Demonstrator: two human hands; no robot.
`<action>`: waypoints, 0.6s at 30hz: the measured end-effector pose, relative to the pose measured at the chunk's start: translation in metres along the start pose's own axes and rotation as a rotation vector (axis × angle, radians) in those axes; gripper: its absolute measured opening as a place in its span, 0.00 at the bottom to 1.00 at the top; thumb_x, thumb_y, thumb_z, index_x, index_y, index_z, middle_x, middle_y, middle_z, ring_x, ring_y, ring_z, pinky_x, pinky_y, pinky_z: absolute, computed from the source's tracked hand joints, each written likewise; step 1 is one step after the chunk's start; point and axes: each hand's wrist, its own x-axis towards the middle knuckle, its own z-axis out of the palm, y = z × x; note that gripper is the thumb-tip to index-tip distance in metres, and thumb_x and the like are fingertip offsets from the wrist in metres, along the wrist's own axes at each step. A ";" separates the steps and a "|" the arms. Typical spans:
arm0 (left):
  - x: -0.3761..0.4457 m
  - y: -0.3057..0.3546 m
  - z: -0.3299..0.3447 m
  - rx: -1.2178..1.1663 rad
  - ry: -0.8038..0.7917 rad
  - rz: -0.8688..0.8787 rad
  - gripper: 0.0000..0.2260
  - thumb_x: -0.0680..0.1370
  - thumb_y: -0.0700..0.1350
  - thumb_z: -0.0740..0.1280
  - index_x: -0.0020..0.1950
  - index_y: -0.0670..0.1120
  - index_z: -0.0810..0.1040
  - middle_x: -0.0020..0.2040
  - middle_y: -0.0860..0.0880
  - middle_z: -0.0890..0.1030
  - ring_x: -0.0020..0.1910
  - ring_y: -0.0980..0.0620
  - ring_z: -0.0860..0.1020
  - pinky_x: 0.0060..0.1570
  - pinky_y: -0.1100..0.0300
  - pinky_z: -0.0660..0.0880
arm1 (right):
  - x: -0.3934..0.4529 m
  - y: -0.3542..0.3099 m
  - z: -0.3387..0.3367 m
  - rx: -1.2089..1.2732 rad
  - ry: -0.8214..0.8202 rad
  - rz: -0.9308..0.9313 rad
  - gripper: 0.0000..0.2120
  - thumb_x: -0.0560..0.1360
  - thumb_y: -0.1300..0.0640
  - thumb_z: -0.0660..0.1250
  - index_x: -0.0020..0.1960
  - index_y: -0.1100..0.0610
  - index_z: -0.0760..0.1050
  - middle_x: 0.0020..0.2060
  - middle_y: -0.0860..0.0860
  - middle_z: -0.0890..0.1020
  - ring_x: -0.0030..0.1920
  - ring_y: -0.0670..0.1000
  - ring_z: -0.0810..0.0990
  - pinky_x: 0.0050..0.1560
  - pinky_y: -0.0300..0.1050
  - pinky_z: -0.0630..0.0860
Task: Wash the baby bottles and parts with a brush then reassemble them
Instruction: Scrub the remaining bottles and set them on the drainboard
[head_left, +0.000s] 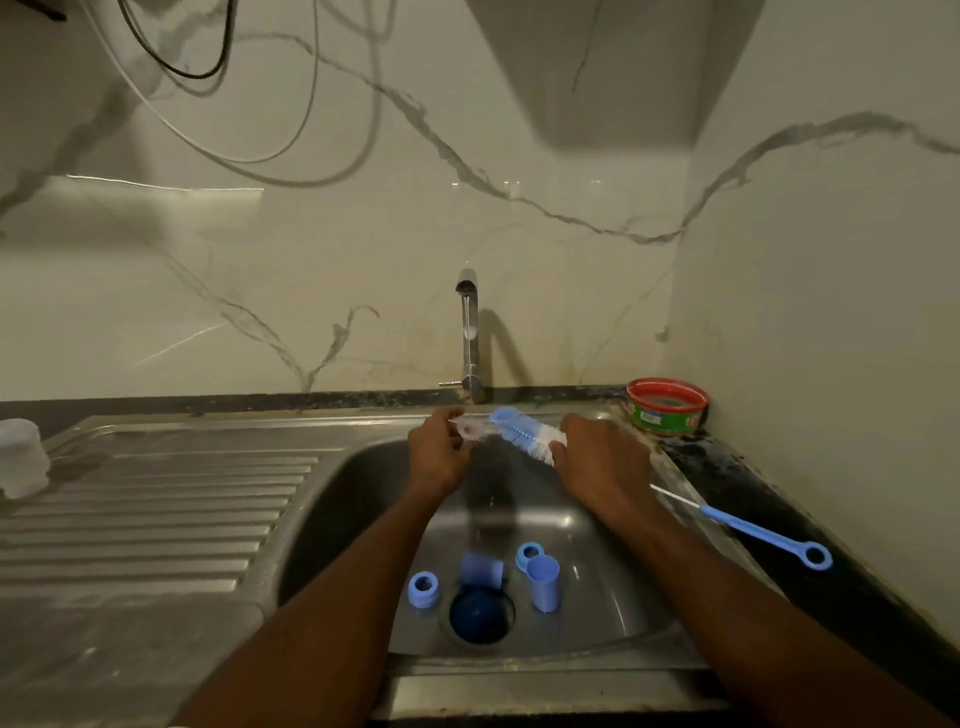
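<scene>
Stainless sink (363, 467), tap (470, 338) running, both hands held up under the stream near the back rim. Left hand (439, 457) pinches a small clear part (470, 429), looks like a teat or valve, too blurred to say which. Right hand (602, 462) is wrapped round the big blue-and-white bottle brush (522, 431), bristle head angled up and left so it meets the clear part. Hands sit near each other, not touching, each clamped on its own item.

Progress, my read: early to mid wash. Waiting in the basin: blue ring (423, 588) left of the drain (478, 616), second blue ring (530, 556) and a blue cap (544, 582) standing just beside it on the right, plus a blurred bluish piece (480, 569) right behind the drain under the water column. Can't tell which of those are scrubbed yet.

Thin blue brush (753, 530) lies unused on the dark desk (727, 478) right of the sink. Red tub (667, 406) in the back corner, probably soap. A whitish item (21, 457) stands on the drainboard far left, maybe a bottle, too soft to confirm.

Left to do: finish this part, brush the rings and cap, rinse all. Reassembly not started, nothing is screwed together.
</scene>
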 end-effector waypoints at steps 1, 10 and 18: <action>0.000 0.000 -0.001 -0.024 0.013 -0.026 0.19 0.75 0.40 0.76 0.65 0.44 0.78 0.56 0.48 0.83 0.49 0.55 0.82 0.47 0.66 0.78 | 0.000 0.000 0.000 -0.002 0.004 -0.002 0.12 0.79 0.46 0.65 0.60 0.50 0.75 0.54 0.53 0.82 0.53 0.56 0.81 0.42 0.46 0.70; -0.001 -0.002 0.001 0.023 -0.041 -0.013 0.13 0.74 0.46 0.78 0.57 0.46 0.84 0.47 0.49 0.86 0.46 0.55 0.83 0.51 0.59 0.80 | -0.003 0.001 -0.001 -0.005 0.009 0.004 0.13 0.79 0.45 0.66 0.60 0.50 0.76 0.53 0.52 0.82 0.53 0.55 0.81 0.42 0.46 0.69; 0.000 0.006 -0.017 0.587 -0.098 0.256 0.08 0.77 0.44 0.74 0.55 0.48 0.83 0.50 0.48 0.83 0.47 0.52 0.81 0.51 0.57 0.78 | 0.003 0.004 -0.003 -0.218 0.045 -0.044 0.10 0.79 0.49 0.66 0.59 0.49 0.78 0.52 0.51 0.83 0.52 0.54 0.82 0.40 0.46 0.71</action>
